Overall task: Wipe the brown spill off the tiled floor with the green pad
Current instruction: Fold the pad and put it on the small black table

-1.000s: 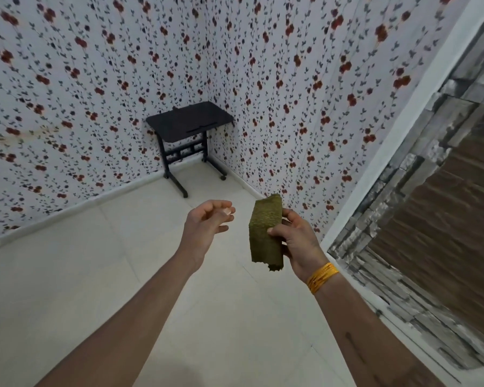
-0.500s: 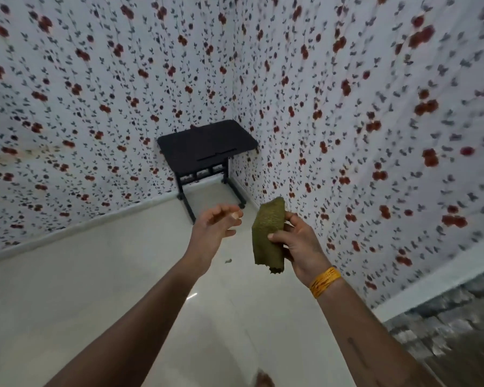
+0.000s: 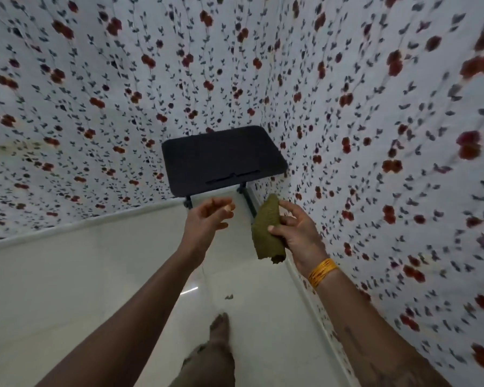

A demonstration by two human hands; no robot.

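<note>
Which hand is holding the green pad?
The right hand, the one with the yellow bangle at its wrist, grips the green pad. The left hand hangs beside it, fingers loosely curled, holding nothing.

Single head-worn view, wide-angle, looking forward and down from standing height toward a room corner. Both forearms reach in from the bottom edge, close to the lens. Black table (image 3: 224, 160) in the corner, farther off. Floor (image 3: 67, 275) well below. Edges blurred.
</note>
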